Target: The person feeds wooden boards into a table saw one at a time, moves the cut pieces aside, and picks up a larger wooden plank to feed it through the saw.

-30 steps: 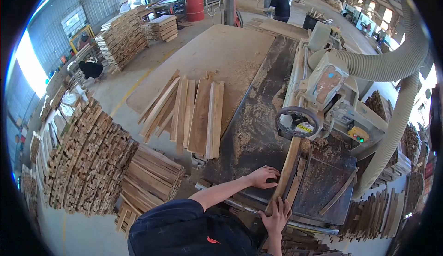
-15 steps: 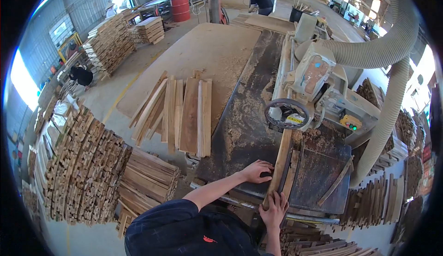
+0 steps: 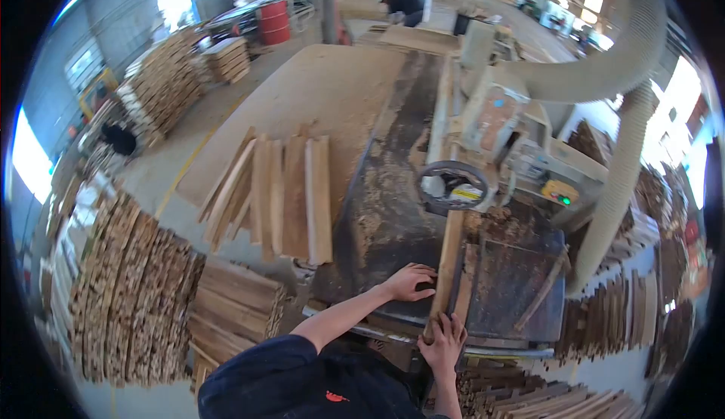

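Faces one sawdust-strewn tan panel (image 3: 317, 79) at 11 o'clock and one hooded woodworking machine (image 3: 491, 113) at 2, with one black machine bed (image 3: 408, 238) beneath. Counts one big batten stack (image 3: 136, 298) at 8, one lower board pile (image 3: 234, 294) just beside, and two farther lumber stacks (image 3: 162, 79) towards 10. Shows two runs of ribbed dust hose (image 3: 618, 192), at 2 and 3. Has roughly eight loose boards (image 3: 291, 200) at 9, fanned over the panel's near end, too overlapped for an exact tally. Includes one red drum (image 3: 274, 21) at 11.

Works over one narrow wood strip (image 3: 449, 257), lying lengthwise on the bed between 4 and 5 and running up to one black handwheel (image 3: 453, 185) at 3. Has one second strip (image 3: 466, 275) just beside, one crooked offcut (image 3: 541, 291) at 4, one yellow control box (image 3: 559, 192) at 3.

Stretches the left forearm from 7 across the bed's edge, with the left hand (image 3: 411, 281) palm down at 5, fingers loosely bent and parted near the strip. Cannot tell any contact there. Points the right forearm up from below and clasps the strip's near end with the right hand (image 3: 444, 341) at 5, fingers splayed on top.
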Demonstrator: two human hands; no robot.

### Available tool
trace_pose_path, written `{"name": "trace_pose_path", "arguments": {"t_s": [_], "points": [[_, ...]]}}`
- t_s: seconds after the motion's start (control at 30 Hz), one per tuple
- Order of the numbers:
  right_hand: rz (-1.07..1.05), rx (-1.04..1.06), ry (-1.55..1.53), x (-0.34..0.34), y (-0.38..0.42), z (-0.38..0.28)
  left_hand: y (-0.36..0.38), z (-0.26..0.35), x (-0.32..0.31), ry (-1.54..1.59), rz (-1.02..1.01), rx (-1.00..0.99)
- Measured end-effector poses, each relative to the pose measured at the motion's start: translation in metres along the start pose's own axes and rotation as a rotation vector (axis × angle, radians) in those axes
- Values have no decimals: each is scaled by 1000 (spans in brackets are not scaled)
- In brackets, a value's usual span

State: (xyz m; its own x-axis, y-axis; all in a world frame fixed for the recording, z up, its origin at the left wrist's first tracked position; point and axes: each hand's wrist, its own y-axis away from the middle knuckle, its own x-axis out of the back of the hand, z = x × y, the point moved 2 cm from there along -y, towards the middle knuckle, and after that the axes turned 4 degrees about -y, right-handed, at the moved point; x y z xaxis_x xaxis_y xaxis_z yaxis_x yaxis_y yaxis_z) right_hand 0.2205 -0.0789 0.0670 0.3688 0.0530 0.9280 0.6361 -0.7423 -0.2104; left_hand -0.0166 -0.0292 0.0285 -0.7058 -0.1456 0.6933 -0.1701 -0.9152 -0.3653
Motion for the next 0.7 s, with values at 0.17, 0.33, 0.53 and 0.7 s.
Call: {"name": "trace_pose_path", "arguments": {"t_s": [0.17, 0.33, 0.53, 0.7], "points": [[51, -47, -32, 7, -1, -1, -2, 2, 2, -23, 2, 48], [14, -24, -61, 6, 1, 0, -1, -3, -2, -16, -2, 41], [11, -10, -60, 8, -1, -4, 0, -2, 1, 4, -53, 57], [-6, -20, -63, 10, -1, -4, 0, -5, -2, 7, -51, 56]]}}
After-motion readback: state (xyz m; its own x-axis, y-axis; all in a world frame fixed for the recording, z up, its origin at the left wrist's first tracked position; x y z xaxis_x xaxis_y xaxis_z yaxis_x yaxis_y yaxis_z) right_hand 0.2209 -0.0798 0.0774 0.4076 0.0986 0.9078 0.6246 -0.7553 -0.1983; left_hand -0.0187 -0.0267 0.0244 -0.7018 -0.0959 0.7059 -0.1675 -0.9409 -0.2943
